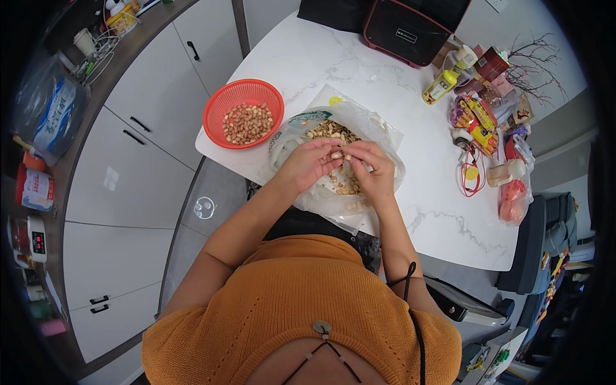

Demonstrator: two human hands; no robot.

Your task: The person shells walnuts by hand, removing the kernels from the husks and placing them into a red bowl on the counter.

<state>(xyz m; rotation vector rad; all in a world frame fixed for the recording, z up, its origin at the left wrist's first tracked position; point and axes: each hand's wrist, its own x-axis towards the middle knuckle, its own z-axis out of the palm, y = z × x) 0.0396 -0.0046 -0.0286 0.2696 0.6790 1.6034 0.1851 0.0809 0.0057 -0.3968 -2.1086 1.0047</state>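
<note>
seen from above, a person's left hand (310,163) and right hand (372,168) meet over an open clear plastic bag (378,131) of peanuts on a white marble bench (410,96), fingertips pinched together on one peanut (336,154) (so bits would drop into the bag). an orange basket (243,113) of reddish nuts sits just left. the fingers hide the exact grip.

White marble desk (385,70) carries black bag (405,29), yellow bottle (443,83), snack packets (478,119); white cabinets (160,96) alongside.
</note>
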